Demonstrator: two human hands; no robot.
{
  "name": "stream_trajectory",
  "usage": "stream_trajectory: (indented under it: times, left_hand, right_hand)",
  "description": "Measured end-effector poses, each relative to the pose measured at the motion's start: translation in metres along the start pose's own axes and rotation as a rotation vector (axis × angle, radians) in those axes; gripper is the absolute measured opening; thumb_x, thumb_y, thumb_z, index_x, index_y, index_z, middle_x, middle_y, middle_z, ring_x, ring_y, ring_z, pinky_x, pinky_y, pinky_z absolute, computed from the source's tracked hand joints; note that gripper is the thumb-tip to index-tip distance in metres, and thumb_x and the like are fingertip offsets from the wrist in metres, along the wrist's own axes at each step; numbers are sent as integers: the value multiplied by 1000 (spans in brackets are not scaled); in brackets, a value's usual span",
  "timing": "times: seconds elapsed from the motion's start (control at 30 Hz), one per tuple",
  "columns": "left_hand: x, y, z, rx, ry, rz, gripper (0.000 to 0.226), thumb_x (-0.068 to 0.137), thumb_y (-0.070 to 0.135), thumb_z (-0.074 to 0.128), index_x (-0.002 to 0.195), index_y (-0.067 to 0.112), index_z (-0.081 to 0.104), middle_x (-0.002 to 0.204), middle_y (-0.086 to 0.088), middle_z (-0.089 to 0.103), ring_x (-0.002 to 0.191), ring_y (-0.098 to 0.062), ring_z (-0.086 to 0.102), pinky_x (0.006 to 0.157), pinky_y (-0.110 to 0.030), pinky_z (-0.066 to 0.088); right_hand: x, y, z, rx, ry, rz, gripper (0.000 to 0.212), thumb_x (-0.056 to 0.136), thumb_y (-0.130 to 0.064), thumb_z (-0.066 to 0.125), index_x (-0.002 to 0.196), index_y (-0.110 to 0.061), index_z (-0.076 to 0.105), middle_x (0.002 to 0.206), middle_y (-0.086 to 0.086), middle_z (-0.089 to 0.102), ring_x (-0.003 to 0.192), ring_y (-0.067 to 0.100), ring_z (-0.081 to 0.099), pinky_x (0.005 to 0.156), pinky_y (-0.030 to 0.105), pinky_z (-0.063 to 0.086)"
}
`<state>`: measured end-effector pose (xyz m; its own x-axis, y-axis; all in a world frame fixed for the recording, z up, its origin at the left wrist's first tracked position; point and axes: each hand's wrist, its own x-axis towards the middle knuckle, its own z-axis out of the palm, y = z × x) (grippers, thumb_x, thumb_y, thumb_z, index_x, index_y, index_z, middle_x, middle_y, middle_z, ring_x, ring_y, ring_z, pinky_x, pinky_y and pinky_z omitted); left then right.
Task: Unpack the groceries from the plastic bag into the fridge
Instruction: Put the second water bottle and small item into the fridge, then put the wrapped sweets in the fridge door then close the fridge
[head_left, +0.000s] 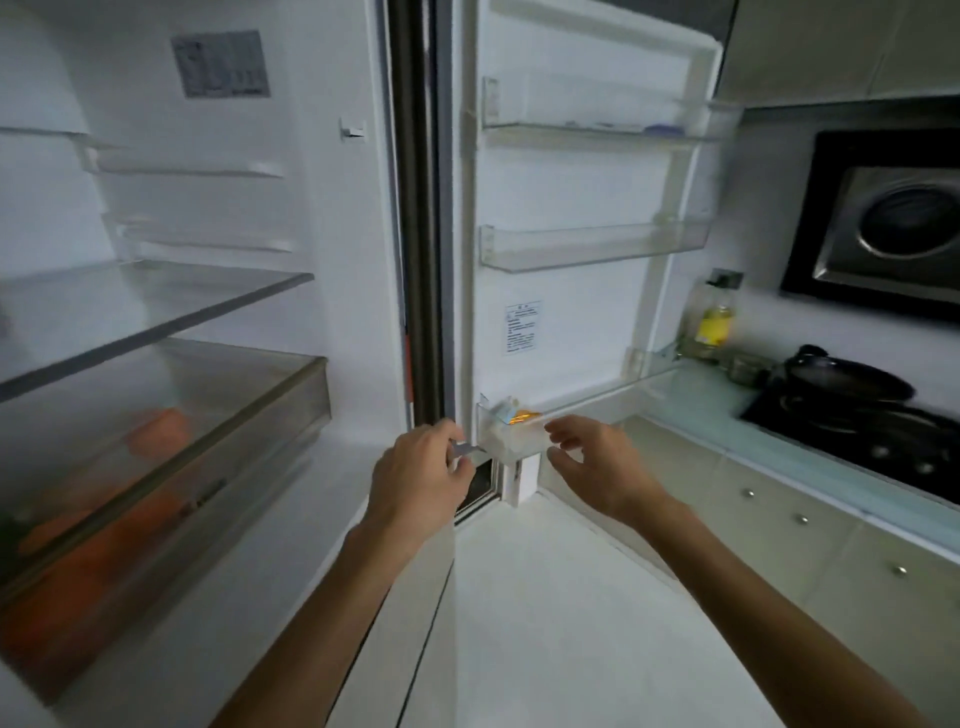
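The fridge stands open with its door swung to the right. In the lowest door bin lie a small white-and-blue carton and an orange packet. My left hand is just left of that bin, fingers curled around a small grey item that is too blurred to identify. My right hand hovers in front of the bin with fingers loosely spread and nothing in it. Orange produce shows through the clear crisper drawer at lower left. The plastic bag is out of view.
A glass shelf sits above the drawer, and two clear door bins hang higher up. To the right are a counter, an oil bottle, a black pan on the hob and a range hood. White floor lies below.
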<state>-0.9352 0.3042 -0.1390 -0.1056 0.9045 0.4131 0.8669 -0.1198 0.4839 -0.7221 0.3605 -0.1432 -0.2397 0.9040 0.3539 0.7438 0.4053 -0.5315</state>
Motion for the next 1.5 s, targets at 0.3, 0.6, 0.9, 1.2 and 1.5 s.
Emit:
stream_trajectory:
  times: [0.3, 0.6, 0.9, 1.2, 1.5]
  left_hand:
    - [-1, 101, 77, -101, -147, 180, 24, 87, 29, 61, 111, 25, 65, 102, 6, 70, 95, -18, 66, 79, -35, 53]
    - [-25, 254, 176, -121, -348, 403, 26, 87, 33, 60, 112, 25, 64, 103, 8, 68, 96, -17, 65, 81, -30, 51]
    - [-77, 441, 286, -10, -563, 613, 30, 87, 35, 58, 116, 27, 63, 110, 6, 68, 105, -19, 62, 84, -31, 48]
    - [-120, 596, 376, -20, -670, 767, 31, 88, 36, 58, 117, 27, 63, 109, 5, 69, 106, -20, 62, 86, -32, 47]
    - [-102, 713, 478, -52, -720, 875, 28, 86, 35, 58, 113, 27, 64, 109, 4, 70, 105, -22, 62, 85, -34, 50]
  right_hand:
    - [-79, 84, -87, -116, 114, 226, 32, 91, -24, 60, 122, -16, 63, 110, -1, 70, 98, 13, 64, 91, 30, 52]
    - [-185, 189, -193, -171, 199, 485, 33, 89, -21, 63, 121, -13, 64, 109, 1, 71, 97, 15, 65, 91, 30, 51]
    - [-307, 325, -320, -256, 174, 704, 32, 86, -22, 63, 118, -15, 66, 108, 2, 70, 101, 21, 65, 89, 32, 51]
    - [-391, 430, -417, -272, 225, 853, 36, 87, -19, 61, 123, -14, 64, 112, 3, 69, 105, 22, 64, 92, 35, 50]
    - [-405, 546, -476, -277, 298, 956, 37, 86, -20, 60, 123, -16, 64, 114, 1, 68, 107, 20, 62, 91, 30, 49]
